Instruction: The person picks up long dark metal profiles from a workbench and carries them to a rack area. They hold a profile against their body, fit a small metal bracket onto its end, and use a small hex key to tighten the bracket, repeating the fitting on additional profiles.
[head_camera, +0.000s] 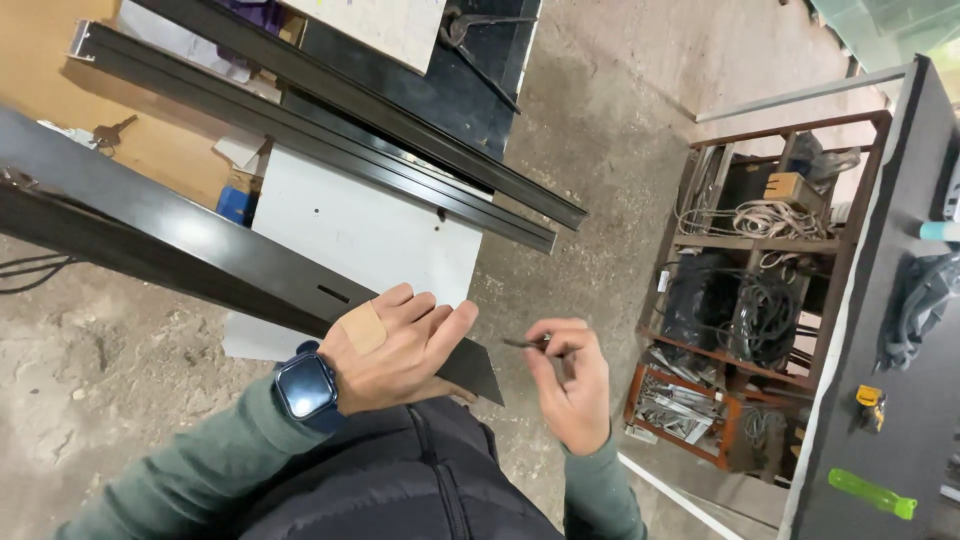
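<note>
My left hand (400, 345), with a plaster on its back and a dark watch on the wrist, grips the near end of a long black metal profile (180, 245) that runs up to the left. My right hand (570, 375) pinches a small dark screw-like piece (522, 343) between thumb and fingers, just right of the profile's angled end. The two hands are a short way apart.
Two more black profiles (330, 130) lie across a white panel (370, 235) and an orange board. A metal shelf rack (760, 290) with coiled cables stands to the right. A dark bench (900, 420) at far right holds a green tool and a small yellow one. Concrete floor lies below.
</note>
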